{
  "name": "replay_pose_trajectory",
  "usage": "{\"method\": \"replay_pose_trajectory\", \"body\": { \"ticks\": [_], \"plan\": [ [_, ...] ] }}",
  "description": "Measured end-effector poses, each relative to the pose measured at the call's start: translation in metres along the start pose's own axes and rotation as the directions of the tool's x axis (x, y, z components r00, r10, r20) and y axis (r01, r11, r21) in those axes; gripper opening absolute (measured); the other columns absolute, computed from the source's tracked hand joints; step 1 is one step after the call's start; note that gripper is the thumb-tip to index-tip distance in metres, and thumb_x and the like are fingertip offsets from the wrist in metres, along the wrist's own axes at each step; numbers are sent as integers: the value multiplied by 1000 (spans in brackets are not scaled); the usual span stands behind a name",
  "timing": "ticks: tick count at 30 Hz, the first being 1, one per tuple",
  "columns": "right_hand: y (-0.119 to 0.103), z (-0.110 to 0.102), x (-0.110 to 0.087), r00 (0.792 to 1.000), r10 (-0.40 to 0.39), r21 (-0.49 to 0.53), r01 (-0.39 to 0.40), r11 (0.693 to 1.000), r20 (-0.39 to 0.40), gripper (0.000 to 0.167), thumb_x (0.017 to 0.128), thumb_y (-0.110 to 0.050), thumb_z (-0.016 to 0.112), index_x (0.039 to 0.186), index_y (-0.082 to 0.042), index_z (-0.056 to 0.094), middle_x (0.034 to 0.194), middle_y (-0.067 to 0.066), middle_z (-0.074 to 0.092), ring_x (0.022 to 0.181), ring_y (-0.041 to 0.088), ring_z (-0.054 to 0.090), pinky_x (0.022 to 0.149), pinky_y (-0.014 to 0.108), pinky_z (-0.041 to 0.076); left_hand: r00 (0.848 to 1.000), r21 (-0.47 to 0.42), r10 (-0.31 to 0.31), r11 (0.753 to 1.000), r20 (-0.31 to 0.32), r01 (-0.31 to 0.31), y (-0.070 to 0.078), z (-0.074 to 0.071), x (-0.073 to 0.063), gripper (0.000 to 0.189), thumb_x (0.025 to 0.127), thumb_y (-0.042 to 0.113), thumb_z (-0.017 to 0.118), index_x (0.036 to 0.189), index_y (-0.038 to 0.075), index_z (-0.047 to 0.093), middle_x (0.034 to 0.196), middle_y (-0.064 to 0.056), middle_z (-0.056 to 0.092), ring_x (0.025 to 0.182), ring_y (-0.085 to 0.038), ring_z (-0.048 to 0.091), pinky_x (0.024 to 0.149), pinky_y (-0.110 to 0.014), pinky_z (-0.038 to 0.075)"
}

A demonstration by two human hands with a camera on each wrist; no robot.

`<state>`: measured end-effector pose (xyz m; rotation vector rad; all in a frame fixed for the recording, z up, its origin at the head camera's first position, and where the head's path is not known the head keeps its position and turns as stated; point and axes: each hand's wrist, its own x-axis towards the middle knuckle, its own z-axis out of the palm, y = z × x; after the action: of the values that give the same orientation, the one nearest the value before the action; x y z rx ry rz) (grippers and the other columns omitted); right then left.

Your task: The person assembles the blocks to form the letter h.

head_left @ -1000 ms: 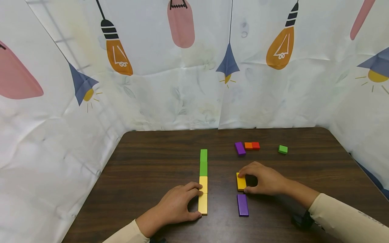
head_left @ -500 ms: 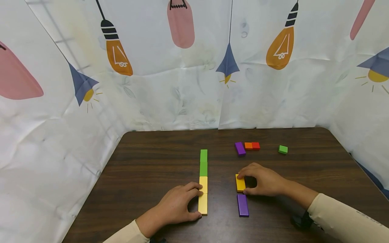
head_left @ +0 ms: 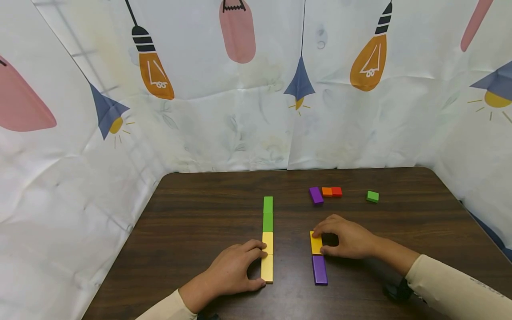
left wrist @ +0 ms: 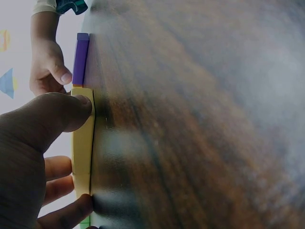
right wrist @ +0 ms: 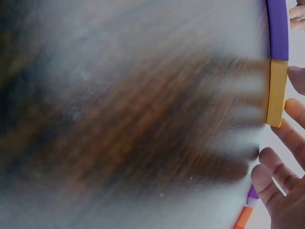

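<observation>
My right hand (head_left: 350,235) pinches a deep-yellow rectangular block (head_left: 316,243) flat on the table, thumb at its near end and fingers at the far end. That block touches the far end of a purple block (head_left: 319,270); the right wrist view shows the yellow block (right wrist: 276,93) meeting the purple block (right wrist: 279,31). My left hand (head_left: 236,269) holds the near pale-yellow block (head_left: 267,270), thumb at its near corner, fingers by its far end. A second pale-yellow block (head_left: 269,240) and two green blocks (head_left: 268,213) continue that straight row.
Farther back on the dark wooden table (head_left: 200,200) lie another purple block (head_left: 316,195), an orange block (head_left: 327,192) against a red block (head_left: 337,192), and a single green block (head_left: 372,196). A printed white curtain (head_left: 248,129) surrounds the table's back and sides.
My right hand has drawn the deep-yellow block slightly nearer and left, closing the gap to the purple block. The left hand and its row have stayed still.
</observation>
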<state>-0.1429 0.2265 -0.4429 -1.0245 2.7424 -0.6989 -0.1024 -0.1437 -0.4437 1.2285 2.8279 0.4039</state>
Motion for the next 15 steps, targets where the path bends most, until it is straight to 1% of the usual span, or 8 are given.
{"method": "replay_pose_trajectory", "body": {
  "ticks": [6, 11, 15],
  "plan": [
    [-1, 0, 0, 1000, -1, 7, 1, 1000, 14, 34, 91, -38, 78, 123, -29, 71, 128, -18, 61, 121, 13, 52, 99, 45, 50, 1000, 2, 1, 1000, -1, -1, 0, 0, 0, 53, 85, 49, 79, 127, 19, 69, 139, 7, 55, 108, -17, 64, 90, -40, 54],
    [-2, 0, -1, 1000, -10, 17, 9, 1000, 18, 35, 91, -37, 78, 124, -28, 71, 129, -16, 61, 123, 14, 53, 100, 46, 50, 1000, 3, -6, 1000, 11, 6, 0, 0, 0, 53, 85, 50, 79, 127, 19, 68, 139, 6, 55, 108, -17, 64, 90, -41, 54],
    [-3, 0, -2, 1000, -15, 10, 15, 1000, 13, 37, 91, -41, 77, 125, -27, 71, 133, -14, 61, 126, 16, 51, 102, 47, 48, 1000, 1, -5, 1000, 6, 5, 0, 0, 0, 53, 85, 49, 79, 127, 19, 69, 138, 7, 56, 108, -17, 64, 90, -40, 54]
  ]
}}
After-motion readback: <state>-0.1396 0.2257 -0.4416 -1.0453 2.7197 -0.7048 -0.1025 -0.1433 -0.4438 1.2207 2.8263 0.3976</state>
